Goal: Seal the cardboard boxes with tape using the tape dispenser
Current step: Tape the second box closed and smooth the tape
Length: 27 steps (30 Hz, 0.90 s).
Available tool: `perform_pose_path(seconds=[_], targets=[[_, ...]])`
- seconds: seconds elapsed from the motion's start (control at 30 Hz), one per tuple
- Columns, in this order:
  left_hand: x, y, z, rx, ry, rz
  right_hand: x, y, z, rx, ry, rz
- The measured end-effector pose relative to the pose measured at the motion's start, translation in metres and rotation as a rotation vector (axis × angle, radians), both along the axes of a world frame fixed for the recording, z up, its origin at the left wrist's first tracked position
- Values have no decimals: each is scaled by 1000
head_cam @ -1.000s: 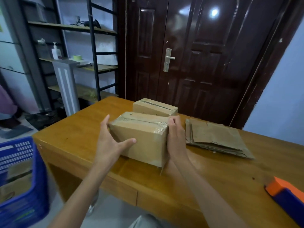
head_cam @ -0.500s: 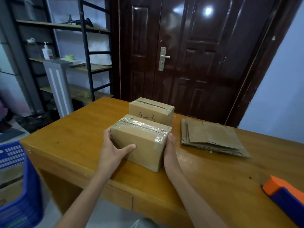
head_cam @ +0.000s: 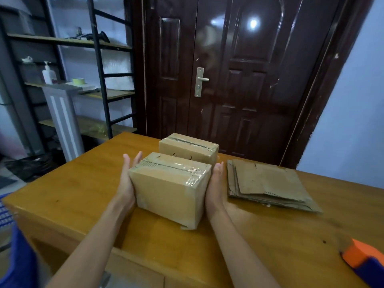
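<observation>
Both hands press flat against the ends of the small brown cardboard box sealed with clear tape point(head_cam: 169, 189). The left hand point(head_cam: 126, 179) lies along its left end with straight fingers pointing away from the person, their tips rising above the box's top edge. The right hand point(head_cam: 215, 187) lies along the right end in the same way, fingers straight, palm against the cardboard. Neither hand curls round anything; the box sits clamped between two open palms.

This box stands on the orange-brown wooden table point(head_cam: 259, 235), near the middle of its near edge, with a loose flap of tape or card sticking out at its lower near corner. Just behind it, toward the far edge, stands a second taped cardboard box point(head_cam: 188, 147) with dark handwriting on its near face, partly hidden. To the right lies a flat stack of unfolded brown cardboard sheets point(head_cam: 268, 185), close to the right hand but apart from it. At the table's near right corner, an orange and blue tape dispenser point(head_cam: 364, 263) is cut off by the frame, well apart from the hands.

Off the table's left edge shows part of a blue plastic basket point(head_cam: 12, 256).
</observation>
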<state>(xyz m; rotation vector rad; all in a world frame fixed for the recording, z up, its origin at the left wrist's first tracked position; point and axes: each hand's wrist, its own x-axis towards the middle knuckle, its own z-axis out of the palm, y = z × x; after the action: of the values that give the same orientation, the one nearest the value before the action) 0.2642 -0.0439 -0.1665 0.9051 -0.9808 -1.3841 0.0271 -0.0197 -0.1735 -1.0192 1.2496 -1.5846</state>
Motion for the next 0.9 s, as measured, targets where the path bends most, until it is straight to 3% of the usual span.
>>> perform_pose_path(seconds=[0.1, 0.23, 0.43, 0.67, 0.9], targets=[[-7, -6, -1, -1, -50, 3, -5, -16, -27, 29, -15, -8], [-9, -15, -5, 13, -89, -63, -7, -12, -17, -14, 45, -79], [-12, -23, 1, 10, -84, 26, -16, -30, -16, 29, -30, 39], [-2, -39, 11, -1, -101, -21, -5, -48, -29, 57, -37, 107], [-11, -28, 7, 49, -132, -64, -11, -65, -44, 87, 5, -67]])
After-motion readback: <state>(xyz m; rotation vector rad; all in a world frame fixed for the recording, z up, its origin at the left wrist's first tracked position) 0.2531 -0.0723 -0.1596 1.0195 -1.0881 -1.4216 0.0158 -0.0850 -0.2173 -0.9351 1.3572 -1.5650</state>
